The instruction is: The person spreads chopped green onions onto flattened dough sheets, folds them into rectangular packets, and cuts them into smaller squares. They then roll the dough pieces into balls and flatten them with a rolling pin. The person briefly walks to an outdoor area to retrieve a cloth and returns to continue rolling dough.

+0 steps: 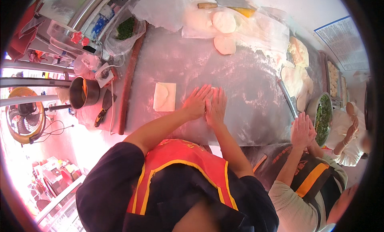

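Both hands lie flat, side by side, low over the floured metal worktop (pixel 192 61). My left hand (pixel 198 103) has its fingers pointing up and to the right, and its edge meets my right hand (pixel 216 105). A small pale bit, perhaps dough, shows between the fingertips; what lies under the palms is hidden. To the left of my left hand rests a folded square of dough (pixel 165 97), its rounded flap on top. Farther up the worktop are a round of dough (pixel 225 45) and another dough round (pixel 224 22) on plastic sheeting.
A co-worker's hands (pixel 302 131) are pressed together at right, near a metal bowl of chopped greens (pixel 323 118). Larger dough pieces (pixel 294 79) lie beyond. A wooden-handled cleaver (pixel 207 5) is at the back. At left stand a metal pot (pixel 84 93), a scraper (pixel 105 107) and a wooden edge strip (pixel 129 82).
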### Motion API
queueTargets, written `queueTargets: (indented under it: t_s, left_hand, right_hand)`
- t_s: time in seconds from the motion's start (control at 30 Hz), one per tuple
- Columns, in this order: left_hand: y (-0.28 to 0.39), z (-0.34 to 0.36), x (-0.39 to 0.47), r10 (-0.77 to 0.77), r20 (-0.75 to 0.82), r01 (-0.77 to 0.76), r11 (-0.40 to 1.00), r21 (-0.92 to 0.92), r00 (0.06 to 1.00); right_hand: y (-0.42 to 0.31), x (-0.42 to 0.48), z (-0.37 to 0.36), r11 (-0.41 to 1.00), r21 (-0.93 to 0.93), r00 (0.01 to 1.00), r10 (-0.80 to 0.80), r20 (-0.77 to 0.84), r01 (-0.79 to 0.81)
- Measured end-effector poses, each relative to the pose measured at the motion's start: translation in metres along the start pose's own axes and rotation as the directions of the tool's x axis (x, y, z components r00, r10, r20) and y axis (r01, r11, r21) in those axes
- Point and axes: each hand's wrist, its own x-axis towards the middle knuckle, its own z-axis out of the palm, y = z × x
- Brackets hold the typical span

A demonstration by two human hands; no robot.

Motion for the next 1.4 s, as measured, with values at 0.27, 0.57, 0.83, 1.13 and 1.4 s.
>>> queueTargets:
  t_s: [0.27, 0.57, 0.83, 1.13, 1.4]
  left_hand:
    - [-0.087, -0.059, -0.102, -0.357, -0.586, 0.405, 0.913, -0.055, 0.727]
    - [-0.126, -0.061, -0.112, -0.821, -0.007, 0.609, 0.429, -0.667, 0.571]
    - [-0.059, -0.082, -0.083, -0.697, 0.008, 0.515, 0.522, -0.68, 0.717]
    - [-0.071, -0.065, -0.097, -0.776, 0.081, 0.513, 0.331, -0.792, 0.625]
    - [-0.099, -0.063, -0.095, -0.636, 0.357, 0.451, -0.016, -0.893, 0.684]
  right_hand:
    - [-0.035, 0.014, 0.042, 0.995, -0.059, 0.982, 0.068, -0.178, -0.079]
    - [0.056, 0.151, -0.005, 0.983, 0.095, 0.95, 0.177, -0.258, -0.157]
    - [0.238, 0.209, -0.072, 0.99, -0.134, 0.96, 0.003, -0.281, -0.043]
    - [0.152, 0.158, -0.02, 0.967, -0.129, 0.973, -0.207, 0.099, 0.219]
    - [0.102, -0.028, -0.067, 0.9, -0.41, 0.962, -0.035, 0.272, 0.149]
